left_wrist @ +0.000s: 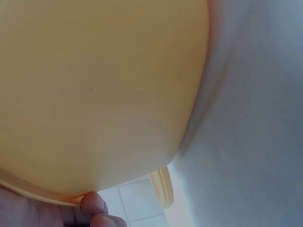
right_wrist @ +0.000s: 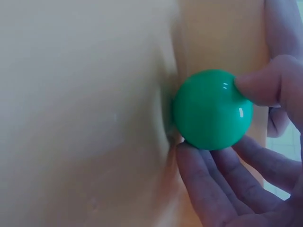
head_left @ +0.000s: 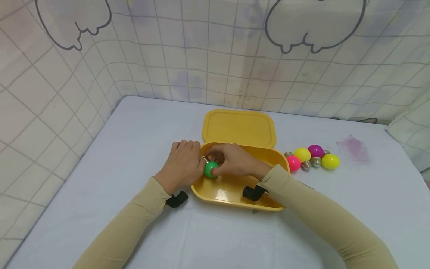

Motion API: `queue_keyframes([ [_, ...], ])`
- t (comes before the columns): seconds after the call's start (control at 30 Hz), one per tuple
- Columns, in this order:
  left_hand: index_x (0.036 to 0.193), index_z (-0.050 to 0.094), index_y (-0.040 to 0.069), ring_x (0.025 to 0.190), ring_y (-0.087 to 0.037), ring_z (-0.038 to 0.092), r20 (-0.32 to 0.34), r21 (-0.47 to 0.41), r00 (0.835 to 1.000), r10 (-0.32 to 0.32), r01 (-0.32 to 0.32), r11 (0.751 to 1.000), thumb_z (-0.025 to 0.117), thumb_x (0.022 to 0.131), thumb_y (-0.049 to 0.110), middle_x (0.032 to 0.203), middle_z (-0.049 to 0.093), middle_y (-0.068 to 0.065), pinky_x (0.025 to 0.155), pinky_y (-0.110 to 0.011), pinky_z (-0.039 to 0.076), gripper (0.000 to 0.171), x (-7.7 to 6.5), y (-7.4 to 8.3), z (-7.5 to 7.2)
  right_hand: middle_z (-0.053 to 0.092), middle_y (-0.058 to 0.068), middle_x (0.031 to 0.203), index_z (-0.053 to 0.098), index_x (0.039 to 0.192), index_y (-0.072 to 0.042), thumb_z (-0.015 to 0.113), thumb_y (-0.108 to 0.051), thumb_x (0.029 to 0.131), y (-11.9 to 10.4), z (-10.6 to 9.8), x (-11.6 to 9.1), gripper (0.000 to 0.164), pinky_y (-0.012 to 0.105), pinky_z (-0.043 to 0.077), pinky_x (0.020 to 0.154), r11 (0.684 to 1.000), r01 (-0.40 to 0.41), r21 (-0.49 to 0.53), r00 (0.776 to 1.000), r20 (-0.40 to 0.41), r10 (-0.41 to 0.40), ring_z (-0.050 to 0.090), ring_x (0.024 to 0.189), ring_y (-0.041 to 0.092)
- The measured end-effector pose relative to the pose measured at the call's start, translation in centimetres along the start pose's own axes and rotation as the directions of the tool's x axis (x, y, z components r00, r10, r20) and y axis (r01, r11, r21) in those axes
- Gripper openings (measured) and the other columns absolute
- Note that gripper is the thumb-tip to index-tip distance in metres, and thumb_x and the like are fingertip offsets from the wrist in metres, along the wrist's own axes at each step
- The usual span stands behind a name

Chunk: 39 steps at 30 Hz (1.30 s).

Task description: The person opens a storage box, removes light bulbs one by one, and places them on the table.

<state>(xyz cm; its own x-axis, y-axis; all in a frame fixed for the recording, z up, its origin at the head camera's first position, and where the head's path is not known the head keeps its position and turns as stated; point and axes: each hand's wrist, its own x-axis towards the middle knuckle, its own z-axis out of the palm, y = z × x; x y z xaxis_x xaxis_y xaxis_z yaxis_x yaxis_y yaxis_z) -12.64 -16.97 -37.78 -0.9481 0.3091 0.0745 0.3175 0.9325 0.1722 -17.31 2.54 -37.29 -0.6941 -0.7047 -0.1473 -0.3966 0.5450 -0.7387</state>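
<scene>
Inside the left end of a yellow plastic box [head_left: 228, 189], my right hand [head_left: 235, 160] pinches a green light bulb [head_left: 211, 169] between thumb and fingers. The bulb's metal screw base points up and left in the head view. Seen from the right wrist, the round green bulb [right_wrist: 213, 111] lies close to the box wall, with the thumb on one side and fingers on the other. My left hand [head_left: 184, 163] grips the box's left rim. In the left wrist view its fingertips [left_wrist: 93, 203] show at the rim, while the rest of that hand is mostly out of frame.
Behind the box lies its yellow lid [head_left: 239, 128], flat on the white-covered table [head_left: 215, 235]. To the right, a pink bulb [head_left: 293, 163], a purple bulb [head_left: 315, 151] and two yellow ones sit grouped together. A grid-patterned curtain [head_left: 215, 56] encloses the back and sides.
</scene>
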Motion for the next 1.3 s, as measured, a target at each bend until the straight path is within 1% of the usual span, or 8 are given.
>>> queue_keyframes([
  [0.3, 0.091, 0.05, 0.006, 0.084, -0.03, 0.048, 0.008, -0.002, 1.0, -0.003, 0.003, 1.0, 0.045, 0.099, 0.026, 0.079, 0.049, -0.006, 0.092, -0.047, 0.038, 0.022, 0.0, 0.0, 0.0, 0.075, 0.004, 0.11, 0.067, 0.126, -0.011, 0.076, -0.016, 0.083, -0.3, -0.7, -0.4, 0.045, 0.028, 0.059, 0.091, 1.0, 0.015, -0.026, 1.0, 0.012, -0.015, 0.07, 0.099, 0.015],
  [0.47, 0.094, 0.051, 0.005, 0.085, -0.029, 0.048, 0.021, 0.017, 1.0, 0.0, 0.0, 1.0, 0.045, 0.1, 0.026, 0.081, 0.05, -0.007, 0.091, -0.046, 0.038, 0.023, 0.0, 0.3, 0.1, 0.075, 0.003, 0.112, 0.068, 0.126, -0.011, 0.077, -0.017, 0.084, -0.5, -1.2, -1.2, 0.044, 0.03, 0.059, 0.093, 0.999, -0.002, -0.038, 1.0, 0.008, 0.003, 0.07, 0.101, 0.015],
  [0.57, 0.094, 0.051, 0.004, 0.086, -0.03, 0.048, 0.013, 0.028, 1.0, 0.006, -0.006, 1.0, 0.046, 0.099, 0.025, 0.081, 0.05, -0.007, 0.09, -0.046, 0.038, 0.022, -0.1, 0.3, 0.0, 0.075, 0.004, 0.113, 0.068, 0.127, -0.01, 0.077, -0.017, 0.084, -0.7, -1.6, -1.6, 0.044, 0.03, 0.06, 0.092, 0.999, -0.01, -0.046, 1.0, 0.002, 0.01, 0.071, 0.102, 0.017],
  [0.7, 0.091, 0.051, 0.004, 0.084, -0.031, 0.049, -0.009, 0.033, 1.0, 0.018, -0.017, 0.999, 0.047, 0.098, 0.022, 0.079, 0.05, -0.007, 0.088, -0.045, 0.038, 0.02, -0.2, 0.2, -0.1, 0.075, 0.004, 0.113, 0.068, 0.126, -0.01, 0.076, -0.016, 0.083, -1.0, -2.1, -2.2, 0.044, 0.029, 0.06, 0.09, 0.998, 0.01, -0.057, 1.0, -0.013, -0.01, 0.072, 0.102, 0.017],
  [0.8, 0.089, 0.05, 0.004, 0.084, -0.031, 0.049, -0.015, 0.03, 1.0, 0.015, -0.015, 0.999, 0.046, 0.097, 0.022, 0.079, 0.049, -0.007, 0.088, -0.045, 0.038, 0.019, -0.3, 0.1, -0.1, 0.076, 0.004, 0.113, 0.068, 0.126, -0.01, 0.074, -0.015, 0.084, -1.4, -2.5, -2.8, 0.043, 0.029, 0.061, 0.09, 0.999, 0.033, -0.039, 0.999, -0.023, -0.034, 0.073, 0.103, 0.018],
  [0.93, 0.09, 0.05, 0.005, 0.087, -0.03, 0.05, -0.01, 0.024, 1.0, 0.011, -0.011, 1.0, 0.046, 0.098, 0.022, 0.08, 0.05, -0.007, 0.091, -0.046, 0.039, 0.02, -0.2, 0.1, -0.1, 0.076, 0.004, 0.113, 0.067, 0.127, -0.011, 0.073, -0.013, 0.084, -1.6, -3.1, -3.7, 0.043, 0.033, 0.061, 0.092, 0.998, 0.06, -0.005, 0.997, -0.04, -0.06, 0.073, 0.103, 0.018],
  [1.07, 0.091, 0.051, 0.004, 0.088, -0.03, 0.05, 0.0, 0.021, 1.0, 0.009, -0.009, 1.0, 0.046, 0.099, 0.023, 0.08, 0.05, -0.007, 0.093, -0.047, 0.04, 0.021, -0.2, 0.1, -0.2, 0.076, 0.001, 0.112, 0.067, 0.127, -0.013, 0.073, -0.014, 0.084, -1.6, -3.6, -4.4, 0.044, 0.036, 0.061, 0.094, 0.997, 0.08, 0.002, 0.995, -0.059, -0.08, 0.072, 0.103, 0.015],
  [1.3, 0.094, 0.05, 0.004, 0.089, -0.031, 0.049, 0.034, 0.022, 0.999, -0.015, 0.014, 1.0, 0.044, 0.1, 0.025, 0.082, 0.05, -0.008, 0.093, -0.047, 0.038, 0.023, 0.0, 0.2, -0.1, 0.074, 0.0, 0.117, 0.066, 0.129, -0.015, 0.075, -0.014, 0.084, -2.0, -4.5, -6.1, 0.046, 0.044, 0.059, 0.099, 0.997, 0.078, 0.022, 0.992, -0.106, -0.075, 0.07, 0.108, 0.016],
])
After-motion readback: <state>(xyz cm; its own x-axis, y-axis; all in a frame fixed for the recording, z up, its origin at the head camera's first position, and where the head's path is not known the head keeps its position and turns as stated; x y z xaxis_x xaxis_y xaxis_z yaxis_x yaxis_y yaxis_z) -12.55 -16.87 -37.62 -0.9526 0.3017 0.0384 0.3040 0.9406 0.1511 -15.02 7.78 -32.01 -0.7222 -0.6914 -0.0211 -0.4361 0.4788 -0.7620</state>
